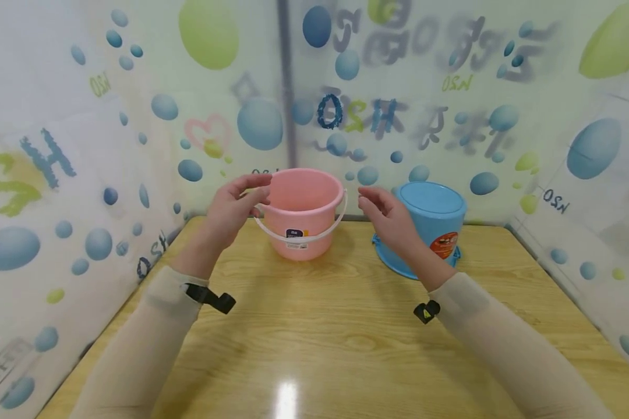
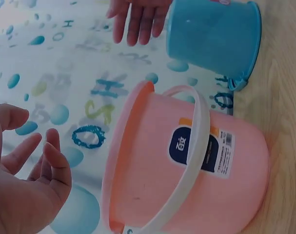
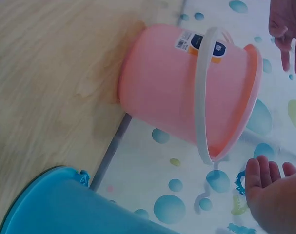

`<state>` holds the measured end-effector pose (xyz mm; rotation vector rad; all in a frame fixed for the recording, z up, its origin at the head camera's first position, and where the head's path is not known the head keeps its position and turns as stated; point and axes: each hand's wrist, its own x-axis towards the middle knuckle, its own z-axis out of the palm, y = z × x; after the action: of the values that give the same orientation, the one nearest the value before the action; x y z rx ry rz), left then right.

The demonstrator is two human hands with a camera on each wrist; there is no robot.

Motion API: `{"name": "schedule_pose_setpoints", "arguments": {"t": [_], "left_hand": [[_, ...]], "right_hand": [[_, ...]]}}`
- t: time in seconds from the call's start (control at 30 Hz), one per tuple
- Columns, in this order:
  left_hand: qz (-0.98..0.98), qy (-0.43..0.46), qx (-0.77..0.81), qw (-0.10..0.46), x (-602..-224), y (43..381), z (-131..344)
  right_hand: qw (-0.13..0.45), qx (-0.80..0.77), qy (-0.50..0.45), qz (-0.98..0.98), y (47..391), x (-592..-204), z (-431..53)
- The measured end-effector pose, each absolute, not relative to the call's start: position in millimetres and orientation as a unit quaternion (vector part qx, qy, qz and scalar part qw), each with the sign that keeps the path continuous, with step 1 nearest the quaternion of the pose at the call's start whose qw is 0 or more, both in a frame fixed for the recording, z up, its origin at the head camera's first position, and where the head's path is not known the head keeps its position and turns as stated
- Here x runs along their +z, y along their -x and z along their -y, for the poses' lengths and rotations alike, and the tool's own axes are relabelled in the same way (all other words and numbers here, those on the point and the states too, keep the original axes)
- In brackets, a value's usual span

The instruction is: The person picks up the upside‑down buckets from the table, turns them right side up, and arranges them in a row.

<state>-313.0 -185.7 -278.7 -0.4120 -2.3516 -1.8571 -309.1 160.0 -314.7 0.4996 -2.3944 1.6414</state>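
A pink bucket (image 1: pixel 300 218) stands upright toward the back of the table, its white handle (image 1: pixel 314 237) hanging down across the front below the rim. My left hand (image 1: pixel 237 201) is beside the bucket's left rim, fingers loosely bent and holding nothing; in the left wrist view that hand (image 2: pixel 30 170) is apart from the bucket. To the right of the bucket, my right hand (image 1: pixel 390 218) hovers in front of an upside-down blue bucket (image 1: pixel 434 201), which it partly hides. Nothing is in the right hand (image 3: pixel 277 192), its fingers relaxed.
The wooden table (image 1: pixel 314 314) extends toward me in front of both buckets. Patterned curtains (image 1: pixel 136 110) with blue and green spots rise close behind and on both sides. A blue handle end (image 1: pixel 457 255) juts out at the blue bucket's base.
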Motion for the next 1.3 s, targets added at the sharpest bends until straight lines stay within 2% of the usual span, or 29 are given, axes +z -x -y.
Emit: {"name": "schedule_pose_setpoints", "arguments": {"t": [0.63,0.87,1.3], "left_hand": [[0.761,0.298,-0.571,-0.083,-311.4,277.4,99.6],[0.760,0.337,-0.545,-0.110,-331.5,282.4,70.2],[0.791,0.325,-0.501,-0.134,-371.8,307.7,33.5]], "right_hand": [[0.072,0.461,-0.212,0.859,239.5,-353.7,-225.8],[0.062,0.446,-0.212,0.868,228.4,-369.6,-257.8],[0.030,0.368,-0.197,0.908,230.5,-393.2,-327.9]]}}
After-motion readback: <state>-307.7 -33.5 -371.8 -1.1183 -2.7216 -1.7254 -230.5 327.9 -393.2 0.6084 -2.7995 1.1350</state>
